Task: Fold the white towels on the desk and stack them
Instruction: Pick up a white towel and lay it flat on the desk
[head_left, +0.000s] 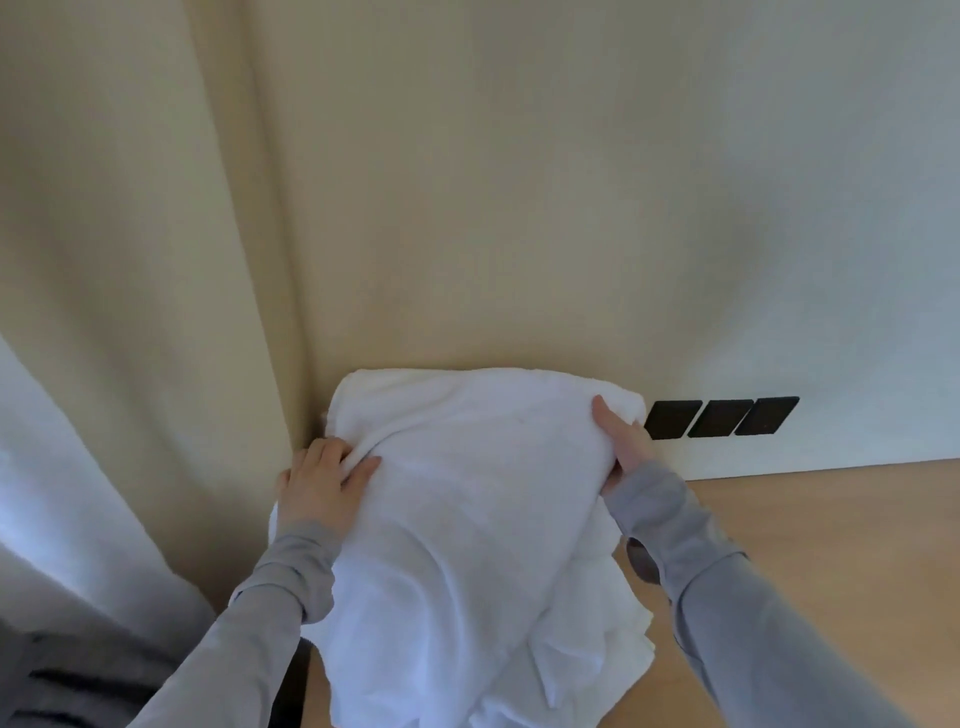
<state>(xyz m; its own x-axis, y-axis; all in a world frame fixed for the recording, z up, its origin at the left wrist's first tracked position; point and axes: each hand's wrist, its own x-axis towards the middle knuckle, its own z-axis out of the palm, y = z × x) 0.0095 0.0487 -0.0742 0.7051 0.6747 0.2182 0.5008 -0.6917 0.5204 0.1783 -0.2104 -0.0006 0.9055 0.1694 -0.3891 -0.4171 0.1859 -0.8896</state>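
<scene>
Holds the soft white terry towel (467, 519) up off the light wooden bench (810, 545) by its far edge, pinched in the curled fingers (358, 470) of the left hand (319, 491) and under the thumb of the right hand (623, 447), likely to let it drop straight for folding; cannot tell how the right fingers lie behind the cloth. Stretches crosswise from fingers to fingers, yet seemingly runs longest downward from them toward the wearer, onto a crumpled white heap (602, 654).
</scene>
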